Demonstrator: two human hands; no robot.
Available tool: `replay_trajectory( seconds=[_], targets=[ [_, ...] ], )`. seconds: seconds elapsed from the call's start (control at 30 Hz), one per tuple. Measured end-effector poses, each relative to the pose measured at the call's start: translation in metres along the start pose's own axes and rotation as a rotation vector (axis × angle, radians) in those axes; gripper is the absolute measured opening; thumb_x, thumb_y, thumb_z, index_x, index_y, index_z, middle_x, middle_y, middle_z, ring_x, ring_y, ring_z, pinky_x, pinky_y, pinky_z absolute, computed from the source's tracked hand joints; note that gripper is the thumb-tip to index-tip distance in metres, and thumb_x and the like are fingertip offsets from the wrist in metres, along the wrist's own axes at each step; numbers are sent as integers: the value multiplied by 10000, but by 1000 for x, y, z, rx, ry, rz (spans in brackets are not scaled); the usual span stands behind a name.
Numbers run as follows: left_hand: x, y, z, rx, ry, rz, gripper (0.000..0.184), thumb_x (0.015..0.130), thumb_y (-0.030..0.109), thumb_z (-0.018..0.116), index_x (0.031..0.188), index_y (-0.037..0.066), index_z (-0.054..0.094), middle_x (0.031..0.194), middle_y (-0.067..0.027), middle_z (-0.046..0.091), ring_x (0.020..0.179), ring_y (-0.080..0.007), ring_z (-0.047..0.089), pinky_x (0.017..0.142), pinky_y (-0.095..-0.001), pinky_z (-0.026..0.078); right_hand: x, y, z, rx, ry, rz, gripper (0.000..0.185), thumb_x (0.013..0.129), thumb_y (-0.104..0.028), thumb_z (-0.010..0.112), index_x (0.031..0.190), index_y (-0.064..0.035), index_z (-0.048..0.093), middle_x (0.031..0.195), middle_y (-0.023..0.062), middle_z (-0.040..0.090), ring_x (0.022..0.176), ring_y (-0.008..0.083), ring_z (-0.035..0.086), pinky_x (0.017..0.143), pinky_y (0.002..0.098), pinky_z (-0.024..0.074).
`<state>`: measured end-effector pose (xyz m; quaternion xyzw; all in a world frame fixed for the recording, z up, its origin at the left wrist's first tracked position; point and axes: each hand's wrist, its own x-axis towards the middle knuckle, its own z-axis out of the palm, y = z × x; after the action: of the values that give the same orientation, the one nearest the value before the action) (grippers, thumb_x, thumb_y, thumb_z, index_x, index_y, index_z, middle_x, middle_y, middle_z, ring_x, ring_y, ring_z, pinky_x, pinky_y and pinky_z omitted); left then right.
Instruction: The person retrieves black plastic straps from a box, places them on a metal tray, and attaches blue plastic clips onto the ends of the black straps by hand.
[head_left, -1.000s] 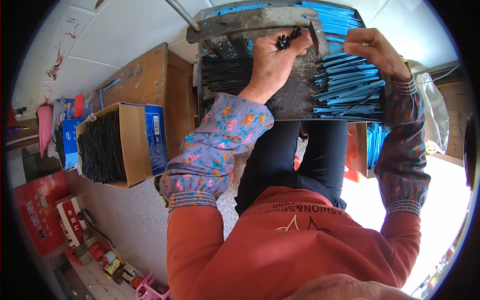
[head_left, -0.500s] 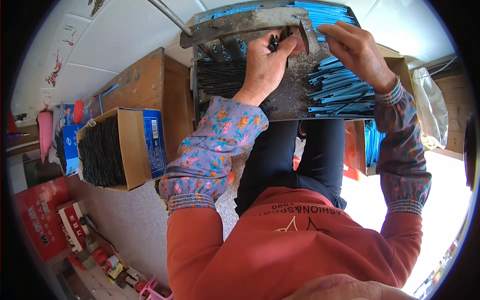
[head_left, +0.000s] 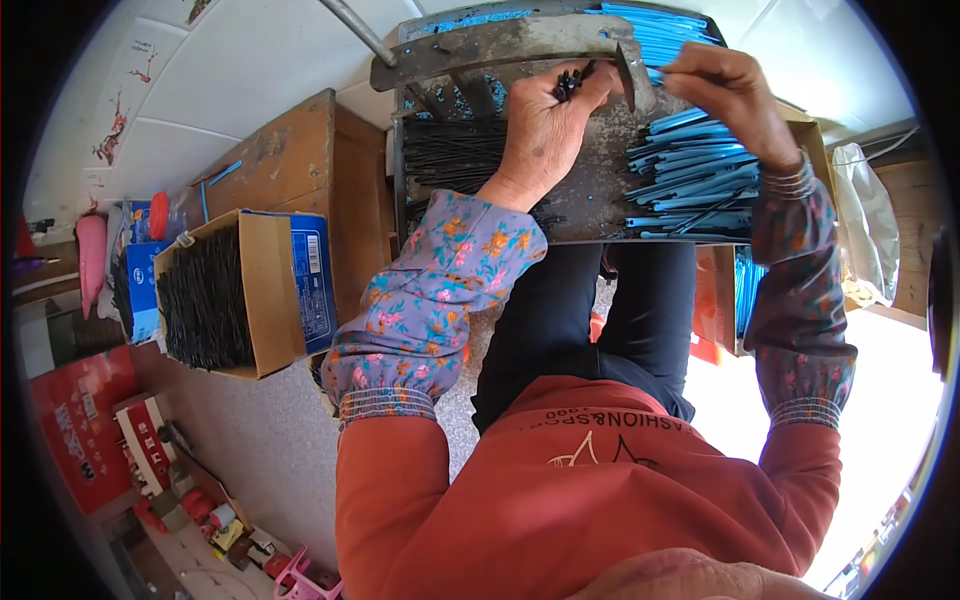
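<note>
My left hand (head_left: 548, 128) is closed round a bundle of thin black strips (head_left: 568, 84), its fingertips beside the upright dark blade (head_left: 625, 76) on the metal bar (head_left: 500, 45). To the right of the blade, my right hand (head_left: 728, 95) has its thumb and fingers pinched together; what they hold, if anything, is too small to make out. Blue strips (head_left: 690, 170) lie in a pile on the metal tray (head_left: 590, 205) below my right hand, and more blue strips (head_left: 660, 35) lie at the top right. Black strips (head_left: 450, 155) rest on the tray left of my left hand.
An open cardboard box (head_left: 275, 290) full of black strips stands at the left, beside a wooden cabinet (head_left: 270, 150). Another box with blue strips (head_left: 745, 290) is below the tray's right side. A metal rod (head_left: 360, 30) rises at the upper left. A white bag (head_left: 865, 220) hangs at the right.
Since half a second ago, my right hand has moved slightly right and down from the blade, and its fingers look more pinched. My left hand still grips the black bundle. The view has shifted a little.
</note>
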<state>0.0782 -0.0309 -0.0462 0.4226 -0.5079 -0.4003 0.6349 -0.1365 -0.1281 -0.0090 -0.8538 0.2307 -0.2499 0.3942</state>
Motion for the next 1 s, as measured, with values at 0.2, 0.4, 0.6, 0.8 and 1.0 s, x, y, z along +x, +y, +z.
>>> replay_trajectory(
  seconds=[0.2, 0.4, 0.6, 0.8, 1.0],
  targets=[
    [0, 1, 5, 10, -34, -13, 135, 851, 97, 650, 866, -32, 688, 741, -43, 671, 665, -82, 588, 650, -193, 482, 11, 60, -1, -689, 83, -295, 58, 864, -45, 614, 852, 12, 614, 787, 44, 513, 646, 117, 448, 586, 242, 374],
    [-5, 14, 1, -5, -53, 58, 124, 868, 74, 623, 883, -30, 688, 762, -47, 679, 701, -80, 598, 679, -195, 490, 13, 45, 8, -1096, 170, -380, 97, 808, -66, 687, 876, -8, 650, 823, 57, 579, 610, 119, 511, 561, 219, 436],
    [-6, 15, 4, -128, -33, -4, 104, 859, 26, 611, 902, -33, 685, 776, -61, 688, 707, -90, 612, 671, -199, 500, -2, -23, 24, -334, 205, -166, 61, 878, -42, 582, 852, 2, 615, 815, 39, 531, 613, 93, 431, 548, 220, 337],
    [-1, 3, 3, -128, -18, -34, 106, 855, 4, 611, 930, -36, 673, 808, -66, 675, 717, -111, 601, 682, -199, 485, -1, -28, 41, 98, 220, 12, 72, 855, -60, 646, 891, 0, 664, 682, 53, 545, 571, 115, 496, 531, 208, 410],
    [-1, -3, 0, -79, -39, -19, 109, 837, -8, 622, 923, -45, 677, 748, -76, 685, 670, -99, 611, 642, -192, 504, 8, -26, 38, 22, 146, -66, 74, 887, -62, 607, 852, -7, 644, 658, 23, 499, 565, 95, 426, 537, 214, 362]
  ],
)
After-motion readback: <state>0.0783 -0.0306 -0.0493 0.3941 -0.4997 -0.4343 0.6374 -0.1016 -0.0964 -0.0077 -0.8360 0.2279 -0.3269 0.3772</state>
